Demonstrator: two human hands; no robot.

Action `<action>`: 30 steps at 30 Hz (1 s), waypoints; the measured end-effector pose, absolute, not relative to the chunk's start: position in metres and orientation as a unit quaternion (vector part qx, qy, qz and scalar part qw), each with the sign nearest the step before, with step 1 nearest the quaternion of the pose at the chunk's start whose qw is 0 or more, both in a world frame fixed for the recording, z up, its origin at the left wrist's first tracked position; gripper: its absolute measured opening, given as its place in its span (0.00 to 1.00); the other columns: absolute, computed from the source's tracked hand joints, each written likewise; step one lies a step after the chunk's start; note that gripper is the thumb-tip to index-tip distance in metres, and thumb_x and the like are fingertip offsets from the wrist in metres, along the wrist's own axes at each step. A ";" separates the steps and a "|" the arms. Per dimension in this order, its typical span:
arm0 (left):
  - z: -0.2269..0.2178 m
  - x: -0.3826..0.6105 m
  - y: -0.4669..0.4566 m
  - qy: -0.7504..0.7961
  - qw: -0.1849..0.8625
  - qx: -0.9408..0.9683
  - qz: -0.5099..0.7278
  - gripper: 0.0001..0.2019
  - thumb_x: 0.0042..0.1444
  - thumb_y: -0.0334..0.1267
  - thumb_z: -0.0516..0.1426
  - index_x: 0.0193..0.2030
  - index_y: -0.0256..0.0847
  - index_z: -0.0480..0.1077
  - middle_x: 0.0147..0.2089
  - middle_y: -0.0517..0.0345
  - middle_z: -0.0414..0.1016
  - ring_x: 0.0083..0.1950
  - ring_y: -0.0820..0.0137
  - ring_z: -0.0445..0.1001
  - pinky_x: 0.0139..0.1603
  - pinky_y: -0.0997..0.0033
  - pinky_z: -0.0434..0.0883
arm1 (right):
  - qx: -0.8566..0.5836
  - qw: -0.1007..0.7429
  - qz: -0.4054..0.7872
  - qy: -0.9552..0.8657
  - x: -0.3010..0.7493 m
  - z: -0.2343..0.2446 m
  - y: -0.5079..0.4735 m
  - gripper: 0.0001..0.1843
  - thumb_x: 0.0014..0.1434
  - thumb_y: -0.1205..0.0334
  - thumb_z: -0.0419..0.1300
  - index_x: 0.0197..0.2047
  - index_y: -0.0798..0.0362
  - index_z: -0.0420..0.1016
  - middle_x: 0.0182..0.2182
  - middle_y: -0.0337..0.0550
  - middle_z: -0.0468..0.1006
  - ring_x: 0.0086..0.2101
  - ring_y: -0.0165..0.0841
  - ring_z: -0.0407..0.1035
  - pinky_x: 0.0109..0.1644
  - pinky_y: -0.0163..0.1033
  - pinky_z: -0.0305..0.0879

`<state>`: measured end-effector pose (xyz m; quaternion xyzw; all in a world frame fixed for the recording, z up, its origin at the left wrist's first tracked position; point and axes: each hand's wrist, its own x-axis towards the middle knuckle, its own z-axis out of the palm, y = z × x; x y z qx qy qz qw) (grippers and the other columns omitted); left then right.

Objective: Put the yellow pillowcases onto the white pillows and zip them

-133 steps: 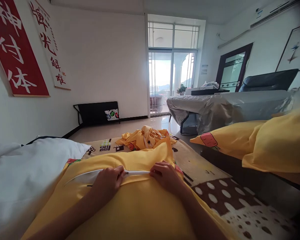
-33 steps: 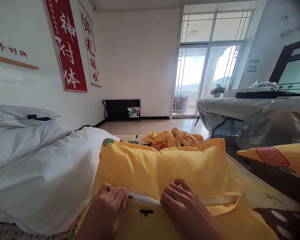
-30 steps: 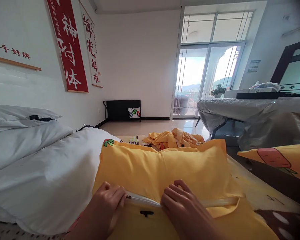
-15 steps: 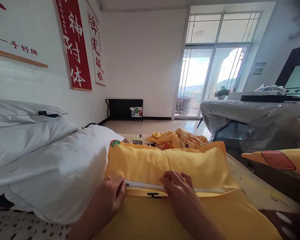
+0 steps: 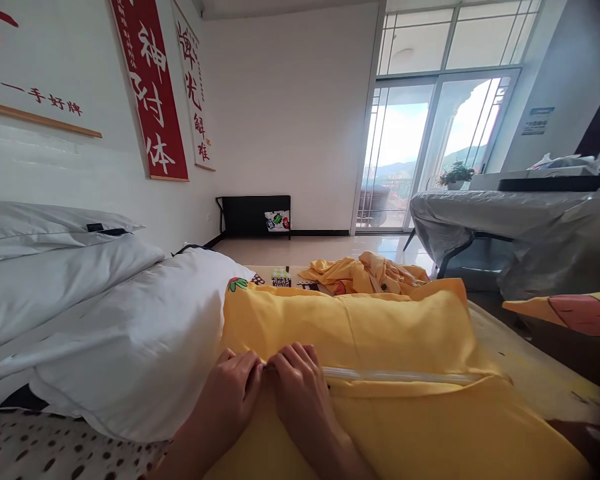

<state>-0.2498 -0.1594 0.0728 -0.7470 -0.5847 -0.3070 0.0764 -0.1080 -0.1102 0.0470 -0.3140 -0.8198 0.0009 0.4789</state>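
Note:
A yellow pillowcase [image 5: 405,333], plumply filled, lies in front of me with a white zipper [image 5: 400,375] running across it. My left hand [image 5: 233,387] is closed, pinching the pillowcase at the zipper's left end. Right beside it, my right hand [image 5: 300,383] is closed with fingertips pinched on the zipper near that same end. The zipper pull is hidden under my fingers. A green and red carrot-like print [image 5: 237,285] shows at the case's far left corner.
White pillows [image 5: 130,340] are piled on the left against the case. Crumpled yellow fabric [image 5: 365,272] lies beyond it on the patterned bed cover [image 5: 520,353]. Another yellow printed piece [image 5: 580,312] is at the right edge. A plastic-covered table [image 5: 480,210] stands at the back right.
My right hand has moved left along the zipper to beside my left hand, covering the pull that showed before. My left hand keeps its hold. The view has shifted slightly.

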 end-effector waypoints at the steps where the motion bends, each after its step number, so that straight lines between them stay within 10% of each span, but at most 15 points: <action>1: 0.074 -0.252 -0.161 -0.583 0.064 -0.749 -0.308 0.15 0.64 0.37 0.44 0.27 0.41 0.63 0.25 0.58 0.70 0.28 0.68 0.66 0.29 0.70 0.60 | -0.303 0.487 0.012 -0.819 -0.107 0.048 -0.110 0.10 0.53 0.78 0.57 0.26 0.54 0.68 0.25 0.38 0.70 0.29 0.30 0.58 0.36 0.36 0.48; 30: 0.084 -0.265 -0.173 -0.545 0.120 -0.781 -0.281 0.11 0.63 0.30 0.46 0.32 0.39 0.66 0.30 0.58 0.68 0.34 0.69 0.64 0.37 0.69 0.64 | -0.266 0.493 0.033 -0.828 -0.104 0.055 -0.111 0.12 0.59 0.73 0.54 0.26 0.54 0.69 0.24 0.40 0.69 0.29 0.30 0.58 0.33 0.36 0.49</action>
